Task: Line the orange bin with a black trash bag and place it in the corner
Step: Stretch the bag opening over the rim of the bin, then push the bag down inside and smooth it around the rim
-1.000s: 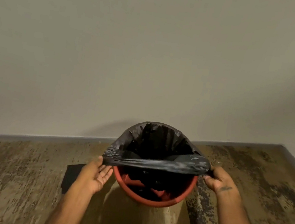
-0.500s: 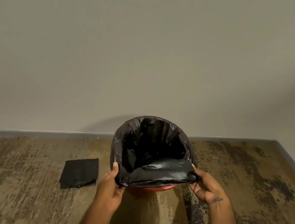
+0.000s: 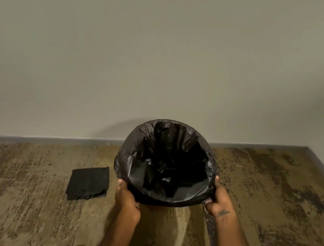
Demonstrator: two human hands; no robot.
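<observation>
The black trash bag (image 3: 152,187) now wraps the whole rim of the bin, which stands on the carpet close to the wall. The bag hides the orange plastic all the way round. My left hand (image 3: 126,197) grips the bag's folded edge at the near left of the rim. On the near right side my right hand (image 3: 219,199) holds the bag's edge against the rim. The bag's inside sags dark and crumpled into the bin.
A folded stack of black bags (image 3: 88,183) lies on the carpet left of the bin. The grey baseboard (image 3: 46,140) runs along the wall and meets the room's corner (image 3: 308,148) at the far right. Mottled carpet lies between bin and corner.
The near edge of the bag, stretched above the orange rim a second ago, has been pulled down over it. The orange rim has gone from sight. Both hands came lower and closer together.
</observation>
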